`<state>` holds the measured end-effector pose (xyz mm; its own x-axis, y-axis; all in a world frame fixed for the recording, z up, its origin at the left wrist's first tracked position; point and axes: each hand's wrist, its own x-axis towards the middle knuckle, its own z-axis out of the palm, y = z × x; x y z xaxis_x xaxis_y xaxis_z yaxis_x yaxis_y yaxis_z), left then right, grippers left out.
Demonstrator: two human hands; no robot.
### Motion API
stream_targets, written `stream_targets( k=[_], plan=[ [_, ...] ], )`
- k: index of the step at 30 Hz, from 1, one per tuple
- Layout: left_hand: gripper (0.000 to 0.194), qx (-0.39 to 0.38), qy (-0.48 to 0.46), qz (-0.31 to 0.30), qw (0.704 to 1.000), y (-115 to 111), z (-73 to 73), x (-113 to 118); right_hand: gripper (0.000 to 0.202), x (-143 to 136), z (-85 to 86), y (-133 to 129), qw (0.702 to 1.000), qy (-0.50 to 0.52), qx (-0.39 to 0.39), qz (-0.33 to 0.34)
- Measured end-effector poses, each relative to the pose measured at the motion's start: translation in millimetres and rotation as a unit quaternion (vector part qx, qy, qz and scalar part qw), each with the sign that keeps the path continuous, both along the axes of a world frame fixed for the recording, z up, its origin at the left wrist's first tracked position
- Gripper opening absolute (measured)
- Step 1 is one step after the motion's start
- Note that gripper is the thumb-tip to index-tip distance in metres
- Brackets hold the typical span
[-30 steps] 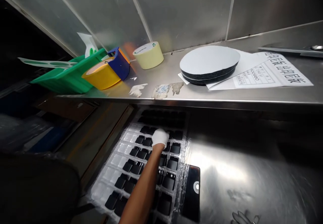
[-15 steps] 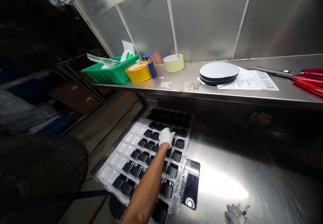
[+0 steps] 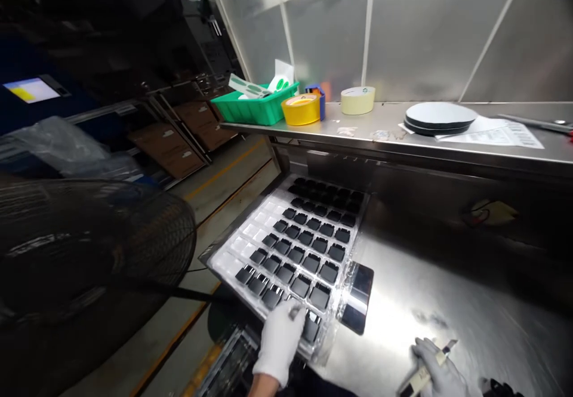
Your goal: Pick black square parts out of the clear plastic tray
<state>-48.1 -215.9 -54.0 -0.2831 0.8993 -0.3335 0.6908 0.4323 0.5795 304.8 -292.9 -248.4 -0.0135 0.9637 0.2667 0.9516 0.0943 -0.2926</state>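
The gloved left hand [image 3: 281, 338] is lying flat, fingers spread, on the clear tray [image 3: 233, 248] of black parts [image 3: 313, 245]. The gloved right hand [image 3: 441, 373] is pinching a slim tool [image 3: 425, 372].

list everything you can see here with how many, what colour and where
tray: one, clear plastic, left end of the steel table
black parts: many, in the tray pockets
dark plate: one, glossy, right of the tray
bin: one, green, left end of the shelf
tape rolls: yellow, cream, on the shelf
round pads: a grey-topped stack, on the shelf
papers: white, beside the pads
fan: one, black, left
left hand: white glove, at the tray's near edge
right hand: white glove, holding a slim tool
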Motion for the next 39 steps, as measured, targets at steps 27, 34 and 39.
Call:
stream_targets(
  k=[27,34,39],
  plan=[
    [0.063,0.017,-0.569,0.111,0.814,-29,27.3,8,0.031,9,-12.3,5,0.998,0.055,-0.031,-0.010],
    [0.038,0.033,-0.923,0.109,0.368,-57,84.0,66,0.042,-1,3.6,3,0.995,0.090,-0.036,-0.034],
    [0.021,0.002,-0.967,0.092,0.236,-52,101.2,81,0.044,-3,10.6,2,0.992,0.113,-0.041,-0.039]
  ],
)
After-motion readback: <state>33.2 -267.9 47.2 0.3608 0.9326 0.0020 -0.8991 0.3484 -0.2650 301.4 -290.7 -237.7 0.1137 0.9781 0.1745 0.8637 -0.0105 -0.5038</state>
